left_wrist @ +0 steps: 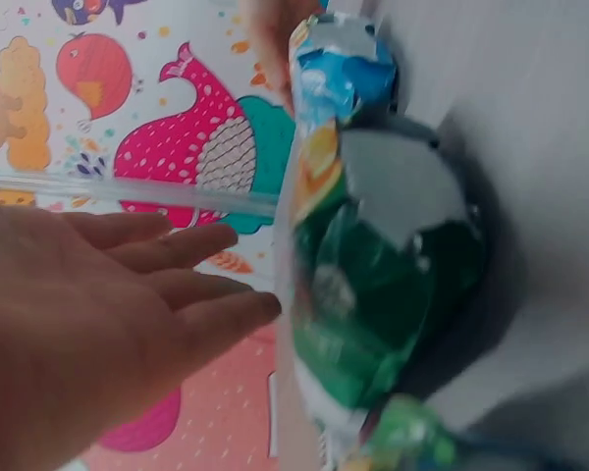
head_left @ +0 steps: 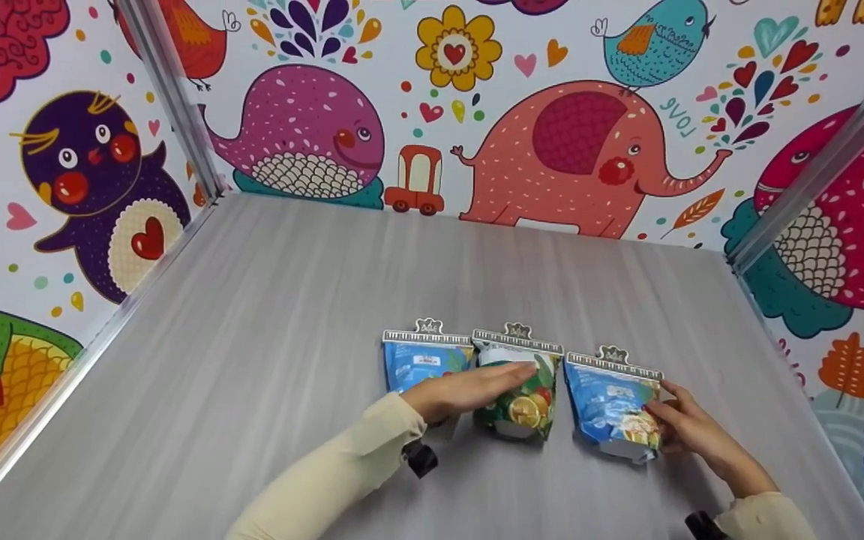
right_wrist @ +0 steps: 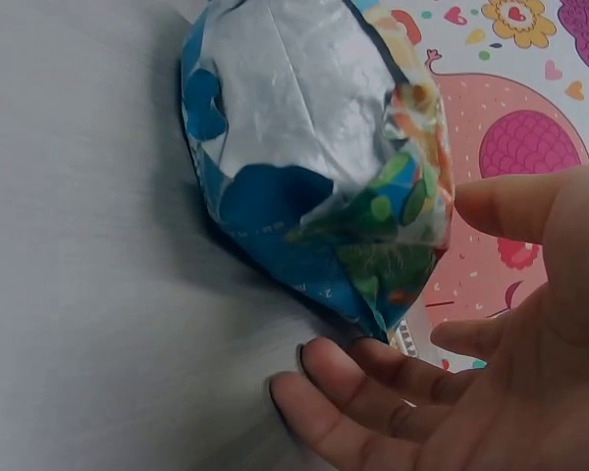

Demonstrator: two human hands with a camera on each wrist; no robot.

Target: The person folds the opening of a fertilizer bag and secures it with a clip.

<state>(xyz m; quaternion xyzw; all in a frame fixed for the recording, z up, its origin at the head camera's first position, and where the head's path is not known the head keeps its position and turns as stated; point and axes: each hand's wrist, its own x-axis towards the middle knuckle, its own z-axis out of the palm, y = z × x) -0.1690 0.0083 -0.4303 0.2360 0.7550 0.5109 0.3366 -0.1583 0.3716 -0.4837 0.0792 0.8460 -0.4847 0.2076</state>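
Three snack bags sit in a row, each topped by a silver clip with a keyboard pattern. My left hand (head_left: 469, 390) reaches over the green bag (head_left: 526, 409), fingers extended. Part of the left blue bag (head_left: 421, 364) is hidden behind that hand. In the left wrist view the palm and straight fingers (left_wrist: 206, 304) appear beside the green bag, with nothing in them. At the right blue bag (head_left: 608, 405), my right hand (head_left: 691, 431) is at the side edge, thumb touching its printed front. Its other fingers (right_wrist: 348, 388) spread loosely by the bag's corner.
The bags rest on a grey, wood-grained table (head_left: 252, 322). Behind it rises a wall (head_left: 507, 45) printed with cartoon animals. Metal posts (head_left: 177, 97) stand at the back corners, and a rail (head_left: 94, 360) runs along the left edge.
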